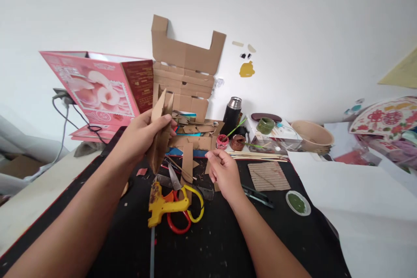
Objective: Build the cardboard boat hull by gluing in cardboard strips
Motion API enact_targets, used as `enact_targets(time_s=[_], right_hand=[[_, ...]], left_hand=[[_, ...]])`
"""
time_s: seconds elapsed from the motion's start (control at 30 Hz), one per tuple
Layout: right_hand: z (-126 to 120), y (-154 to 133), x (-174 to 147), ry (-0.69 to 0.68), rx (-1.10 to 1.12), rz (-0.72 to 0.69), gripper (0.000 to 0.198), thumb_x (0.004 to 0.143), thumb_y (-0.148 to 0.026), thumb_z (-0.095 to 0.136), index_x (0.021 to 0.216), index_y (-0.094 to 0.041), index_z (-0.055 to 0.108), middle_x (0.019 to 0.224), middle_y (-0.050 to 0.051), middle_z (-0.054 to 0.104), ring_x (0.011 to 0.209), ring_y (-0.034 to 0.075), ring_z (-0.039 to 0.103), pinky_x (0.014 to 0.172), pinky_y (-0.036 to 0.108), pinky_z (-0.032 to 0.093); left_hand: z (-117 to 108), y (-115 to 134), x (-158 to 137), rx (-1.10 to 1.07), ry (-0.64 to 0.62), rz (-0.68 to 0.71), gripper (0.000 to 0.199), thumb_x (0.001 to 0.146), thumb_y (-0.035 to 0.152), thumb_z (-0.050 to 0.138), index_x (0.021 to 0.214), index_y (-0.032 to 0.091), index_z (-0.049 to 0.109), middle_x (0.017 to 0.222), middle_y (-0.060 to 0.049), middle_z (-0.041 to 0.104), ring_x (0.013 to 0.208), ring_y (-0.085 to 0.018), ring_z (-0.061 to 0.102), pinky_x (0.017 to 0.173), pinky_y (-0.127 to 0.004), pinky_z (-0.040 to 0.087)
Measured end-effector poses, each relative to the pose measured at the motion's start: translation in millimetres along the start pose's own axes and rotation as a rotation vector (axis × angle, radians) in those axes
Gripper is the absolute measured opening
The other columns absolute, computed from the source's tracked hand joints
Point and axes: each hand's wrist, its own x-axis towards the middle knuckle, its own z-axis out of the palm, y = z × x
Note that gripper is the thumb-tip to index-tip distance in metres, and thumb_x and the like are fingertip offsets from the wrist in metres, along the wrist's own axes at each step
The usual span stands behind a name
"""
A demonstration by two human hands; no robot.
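left hand (148,134): bare | right hand (224,176): bare | forearms (94,200): bare

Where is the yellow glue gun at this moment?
In the head view, the yellow glue gun sits on the black mat, left of centre, right beside the scissors and below the folded cardboard in the left hand.

Cardboard (158,152) partly hides the left hand (146,132); edges crop the fan (386,117) and glue stick (152,249); box (97,91) print is illegible.
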Motion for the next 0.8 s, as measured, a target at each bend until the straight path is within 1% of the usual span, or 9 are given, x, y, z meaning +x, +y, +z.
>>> enact_targets(time_s=[0.1,0.17,0.33,0.5,0.67,0.8], right_hand=[[0.7,2.5,-0.3,-0.032,-0.007,0.012,0.044,0.086,-0.063,0.075,0.085,-0.021,0.063,0.042,-0.014,0.038,0.031,0.008,0.036,0.036,0.021,0.024],[1.0,3.1,-0.8,-0.049,-0.010,0.016,0.045,0.086,-0.064,0.075,0.084,-0.021,0.062,0.042,-0.014,0.038,0.031,0.008,0.035,0.036,0.021,0.023],[1.3,5.0,-2.5,-0.062,-0.015,0.008,0.048,0.089,-0.067,0.073,0.079,-0.022,0.058,0.041,-0.014,0.037,0.031,0.008,0.034,0.037,0.021,0.021],[1.4,9.8,-2.4,-0.070,0.007,0.001,0.053,0.089,-0.071,0.073,0.076,-0.023,0.054,0.040,-0.014,0.037,0.030,0.007,0.033,0.037,0.021,0.020],[1.7,10.2,-3.6,-0.092,0.001,-0.010,0.055,0.090,-0.072,0.073,0.074,-0.024,0.052,0.041,-0.014,0.036,0.031,0.007,0.032,0.038,0.021,0.019],[2.0,10.2,-5.0,-0.073,-0.007,-0.010,0.060,0.090,-0.073,0.073,0.068,-0.025,0.045,0.042,-0.013,0.035,0.032,0.007,0.033,0.038,0.021,0.019]], left_hand=[[-0.3,-3.2,0.9,0.033,-0.039,0.020,0.046,0.081,0.059,0.078,0.099,0.017,0.070,0.077,-0.004,0.075,0.067,-0.021,0.068,0.061,-0.030,0.053],[-0.4,-5.0,1.4,0.050,-0.057,0.028,0.051,0.081,0.062,0.078,0.101,0.017,0.070,0.078,-0.004,0.075,0.069,-0.023,0.069,0.062,-0.031,0.053],[1.3,-5.7,0.1,0.083,-0.086,0.034,0.050,0.084,0.063,0.076,0.103,0.017,0.070,0.079,-0.005,0.076,0.072,-0.024,0.071,0.064,-0.030,0.053],[1.7,-5.0,-1.1,0.084,-0.137,0.032,0.051,0.087,0.064,0.075,0.104,0.017,0.070,0.083,-0.006,0.079,0.075,-0.024,0.073,0.067,-0.031,0.055],[3.1,-5.7,-2.7,0.114,-0.157,0.018,0.050,0.088,0.065,0.073,0.104,0.018,0.069,0.081,-0.005,0.079,0.068,-0.023,0.072,0.061,-0.031,0.054],[5.2,-5.3,-4.5,0.102,-0.166,0.003,0.051,0.087,0.065,0.075,0.108,0.019,0.067,0.080,-0.003,0.078,0.067,-0.022,0.071,0.060,-0.031,0.054]])
